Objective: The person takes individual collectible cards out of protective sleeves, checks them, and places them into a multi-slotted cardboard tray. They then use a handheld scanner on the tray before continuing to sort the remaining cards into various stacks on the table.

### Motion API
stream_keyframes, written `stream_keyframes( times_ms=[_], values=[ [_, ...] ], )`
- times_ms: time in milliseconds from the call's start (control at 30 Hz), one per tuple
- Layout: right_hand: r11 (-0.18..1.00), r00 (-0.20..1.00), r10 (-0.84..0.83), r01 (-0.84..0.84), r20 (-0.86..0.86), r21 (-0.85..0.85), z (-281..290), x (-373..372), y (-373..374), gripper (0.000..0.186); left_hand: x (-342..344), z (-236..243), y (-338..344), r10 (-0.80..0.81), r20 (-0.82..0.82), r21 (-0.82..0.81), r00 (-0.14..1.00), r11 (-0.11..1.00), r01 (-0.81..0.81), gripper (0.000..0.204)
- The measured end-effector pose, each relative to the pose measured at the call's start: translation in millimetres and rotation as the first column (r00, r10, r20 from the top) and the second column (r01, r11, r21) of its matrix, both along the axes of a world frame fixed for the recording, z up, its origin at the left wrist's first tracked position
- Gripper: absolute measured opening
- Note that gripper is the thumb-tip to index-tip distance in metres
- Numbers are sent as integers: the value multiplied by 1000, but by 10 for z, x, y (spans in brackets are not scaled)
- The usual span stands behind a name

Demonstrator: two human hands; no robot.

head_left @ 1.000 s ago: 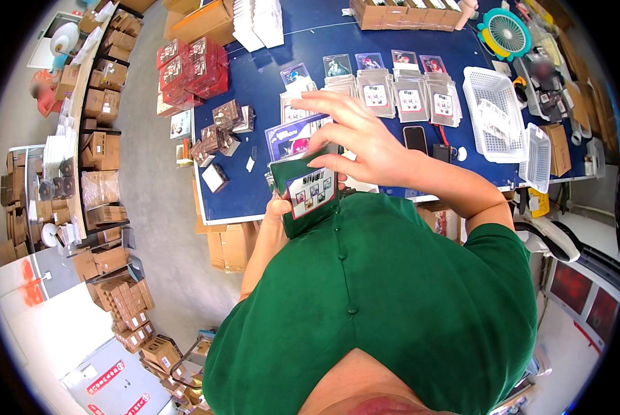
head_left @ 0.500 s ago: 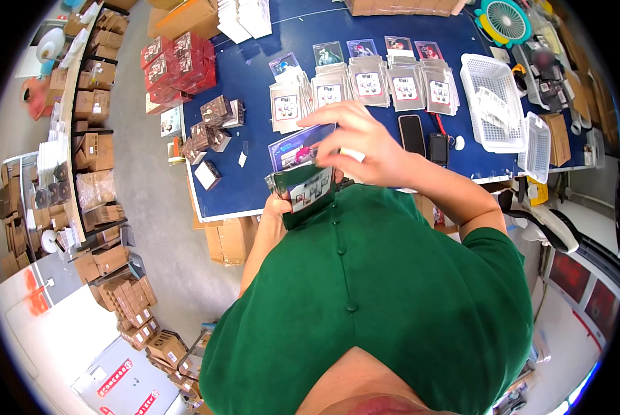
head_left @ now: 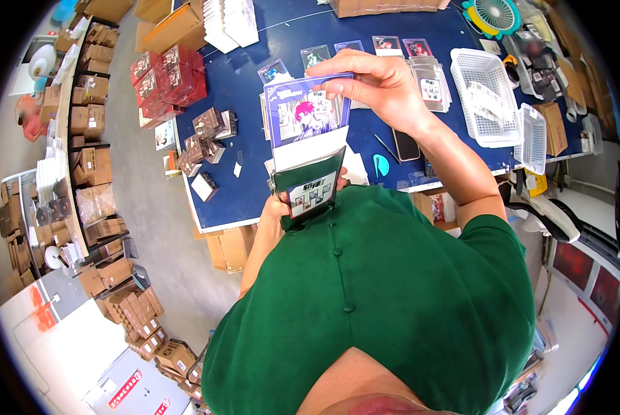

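Head view: right hand (head_left: 391, 86) pinches top edge of purple card (head_left: 303, 114), upper centre. Left hand (head_left: 276, 207), centre, grips clear packet (head_left: 311, 197) just below card. Right hand and card partly hide packet stacks (head_left: 431, 86). Red boxes (head_left: 168, 76) upper left; white basket (head_left: 493, 136) upper right.

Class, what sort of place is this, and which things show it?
Probably a packing workroom: stacked brown cardboard boxes, a large blue-topped worktable and a white perforated plastic basket suggest it.

purple-bordered card (head_left: 309, 113) with pink-haired figure (head_left: 306, 119), blue tabletop (head_left: 237, 197), green shirt (head_left: 400, 277)
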State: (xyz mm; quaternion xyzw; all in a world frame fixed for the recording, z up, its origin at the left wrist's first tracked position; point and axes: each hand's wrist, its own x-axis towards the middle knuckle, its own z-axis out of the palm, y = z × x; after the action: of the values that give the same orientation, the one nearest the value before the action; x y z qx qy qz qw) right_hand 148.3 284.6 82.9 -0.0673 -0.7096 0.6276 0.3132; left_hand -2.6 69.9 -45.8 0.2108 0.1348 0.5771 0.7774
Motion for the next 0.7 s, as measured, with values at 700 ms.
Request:
stream_keyframes(
  times_ms=[700],
  values=[
    [919, 907, -148, 273, 394, -285, -2437, -318, 380, 32, -381, -431, -557, 645, 107, -445, 756, 711, -544, 81]
  ],
)
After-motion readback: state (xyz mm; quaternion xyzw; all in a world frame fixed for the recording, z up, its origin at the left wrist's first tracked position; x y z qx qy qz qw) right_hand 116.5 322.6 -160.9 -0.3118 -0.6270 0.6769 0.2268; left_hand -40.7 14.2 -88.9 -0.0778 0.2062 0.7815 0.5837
